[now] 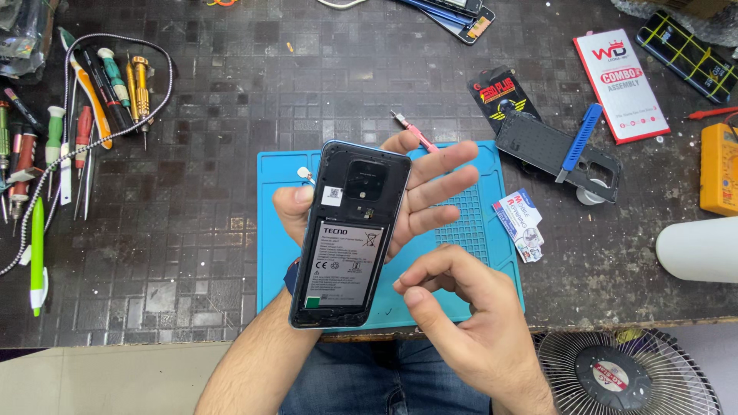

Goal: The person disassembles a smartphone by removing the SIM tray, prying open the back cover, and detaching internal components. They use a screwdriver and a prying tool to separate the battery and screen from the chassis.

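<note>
Left hand (400,201) cradles our opened phone (350,234) above the blue mat (477,230), fingers spread | right hand (461,311) loosely curled beside its lower edge, holding nothing we can make out | step: inspecting internals | next: a careful fingertip grip.

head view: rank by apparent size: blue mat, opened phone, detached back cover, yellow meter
1. blue mat, largest by far.
2. opened phone, held up in the left hand, so nearness to the camera inflates it.
3. detached back cover, on the bench.
4. yellow meter, cut off by the frame edge, so unsure.
</note>
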